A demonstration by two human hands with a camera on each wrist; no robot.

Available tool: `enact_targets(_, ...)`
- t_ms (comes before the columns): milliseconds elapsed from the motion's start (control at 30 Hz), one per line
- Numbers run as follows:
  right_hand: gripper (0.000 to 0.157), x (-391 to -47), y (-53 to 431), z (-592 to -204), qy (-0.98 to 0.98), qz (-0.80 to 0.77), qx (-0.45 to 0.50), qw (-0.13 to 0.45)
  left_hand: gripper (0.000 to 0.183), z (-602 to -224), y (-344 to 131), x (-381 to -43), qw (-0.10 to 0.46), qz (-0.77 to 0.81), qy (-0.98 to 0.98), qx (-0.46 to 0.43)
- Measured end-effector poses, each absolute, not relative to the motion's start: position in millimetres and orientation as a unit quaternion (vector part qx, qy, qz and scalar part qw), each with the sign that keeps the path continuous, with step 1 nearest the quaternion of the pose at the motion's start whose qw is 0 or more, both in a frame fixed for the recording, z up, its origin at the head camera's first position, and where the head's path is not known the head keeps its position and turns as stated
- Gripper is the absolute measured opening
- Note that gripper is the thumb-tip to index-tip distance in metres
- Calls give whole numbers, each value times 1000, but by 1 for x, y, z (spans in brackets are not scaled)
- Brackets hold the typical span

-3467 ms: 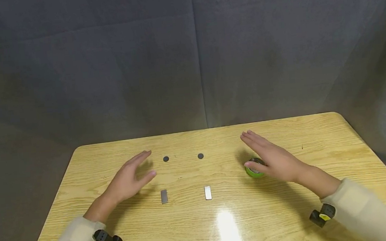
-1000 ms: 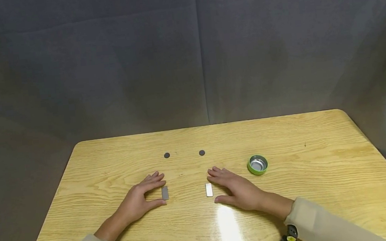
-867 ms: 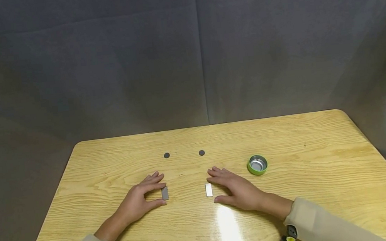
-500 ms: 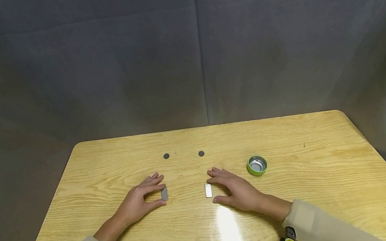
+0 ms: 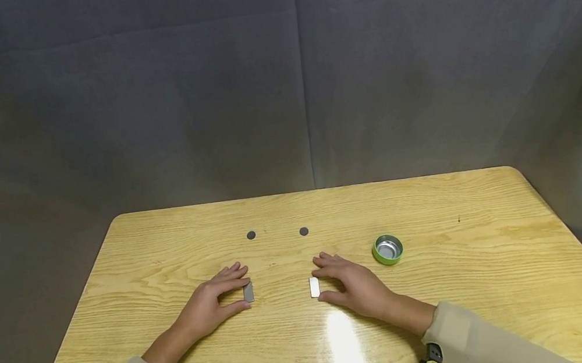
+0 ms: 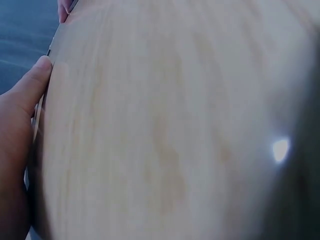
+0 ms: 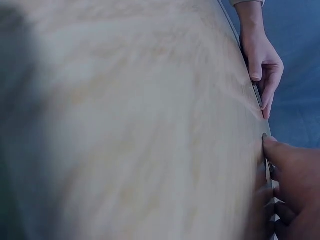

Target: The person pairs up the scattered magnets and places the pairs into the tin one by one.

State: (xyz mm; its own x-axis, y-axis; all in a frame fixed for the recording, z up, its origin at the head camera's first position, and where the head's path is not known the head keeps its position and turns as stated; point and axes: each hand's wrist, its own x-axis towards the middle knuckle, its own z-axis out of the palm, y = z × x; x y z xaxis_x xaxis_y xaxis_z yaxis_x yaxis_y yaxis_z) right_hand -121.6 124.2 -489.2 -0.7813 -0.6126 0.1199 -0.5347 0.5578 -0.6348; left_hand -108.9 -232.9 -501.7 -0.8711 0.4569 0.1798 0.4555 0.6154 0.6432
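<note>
Flat on the table lie two small thin rectangular plates, one matte grey [image 5: 248, 293], one shiny and pale [image 5: 314, 287]. My left hand [image 5: 209, 303] pinches the grey plate by its short ends, index finger at the far end and thumb at the near one. On the pale plate, my right hand [image 5: 356, 289] has the same hold, its fingertips at the right-hand corners. The right wrist view shows the left hand [image 7: 262, 57] with thumb and finger at its plate's ends. Seen from the left wrist, the left thumb [image 6: 32, 82] lies low along the table surface.
Two dark round discs, one on the left [image 5: 251, 235] and one on the right [image 5: 303, 231], lie beyond the plates. A small green-sided metal bowl [image 5: 389, 261] stands right of my right hand. The wooden table [image 5: 430, 203] ends at a dark curtain [image 5: 212, 125].
Both hands have come down from above the table to the plates. Within the last second the right thumb has drawn in to the pale plate, and the left fingertips have settled on the grey one.
</note>
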Motion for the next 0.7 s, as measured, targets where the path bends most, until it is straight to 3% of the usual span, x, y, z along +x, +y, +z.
enact_targets(700,40,-120,115,-489,896,-333,-292,30,44,-502,-231,-109,1,370,898,238)
